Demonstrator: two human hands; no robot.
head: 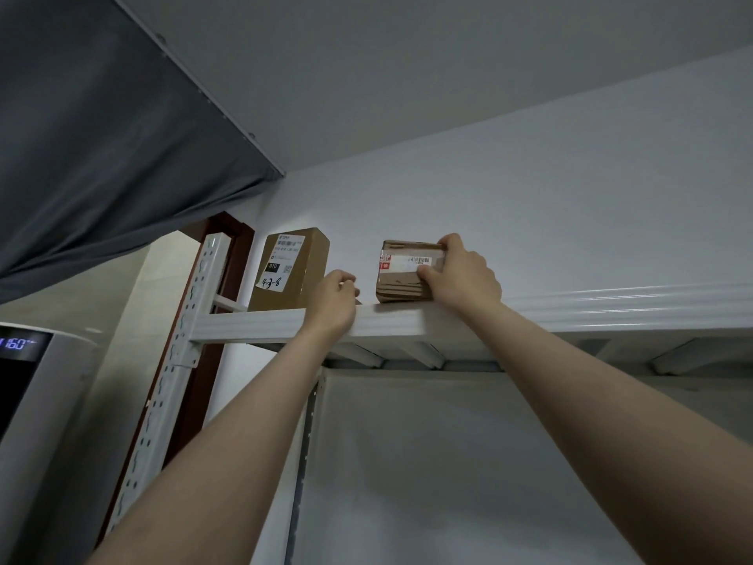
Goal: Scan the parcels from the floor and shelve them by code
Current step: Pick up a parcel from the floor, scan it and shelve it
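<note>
Two parcels line the shelf edge, room rightward: labelled parcel free, taped parcel clasped by right grip; left grip curled, hold unclear.

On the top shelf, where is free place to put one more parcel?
Right of the small crumpled brown parcel, which the right hand grips, nothing rises above the white metal shelf beam along the white wall. Crowded: the gap between it and the tall brown cardboard box, where the left hand rests.

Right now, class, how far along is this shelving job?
Done: a box marked 4-3-8 stands on the shelf. In hand: the right hand grips a taped parcel resting at the shelf's edge; the left hand is alongside. Left: letting go; floor parcels aren't visible.
</note>
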